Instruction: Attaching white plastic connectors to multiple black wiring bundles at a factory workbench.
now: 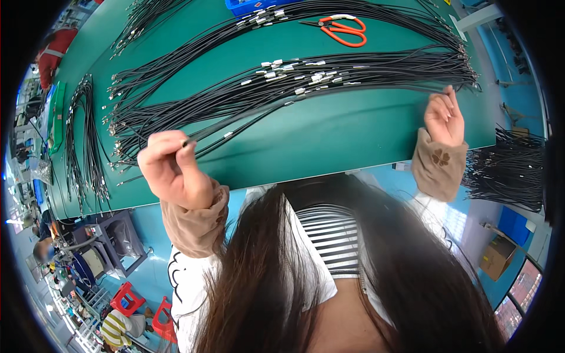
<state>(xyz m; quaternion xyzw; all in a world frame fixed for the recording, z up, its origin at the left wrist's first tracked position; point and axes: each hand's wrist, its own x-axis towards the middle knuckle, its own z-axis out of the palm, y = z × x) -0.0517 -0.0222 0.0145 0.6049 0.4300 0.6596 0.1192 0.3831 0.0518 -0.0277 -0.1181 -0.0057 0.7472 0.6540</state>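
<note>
A black cable (247, 116), slightly blurred, stretches in a shallow arc between my two hands above the front of the green table. My left hand (176, 167) pinches its left end between thumb and fingers, with a dark tip showing at the thumb. At the right, my right hand (445, 117) holds the other end with closed fingertips. Just beyond lies a wide bundle of black cables (223, 97) with white tags near the middle and metal connectors at the ends. A single tagged cable (253, 122) rests nearer to me.
Farther back, another cable bundle (200, 47) lies by red-handled scissors (344, 30) and a blue bin (253, 7). A smaller bundle (82, 135) is at the left. More cables (506, 170) hang beyond the right edge. Red stools (126, 299) stand lower left; other people are in the background.
</note>
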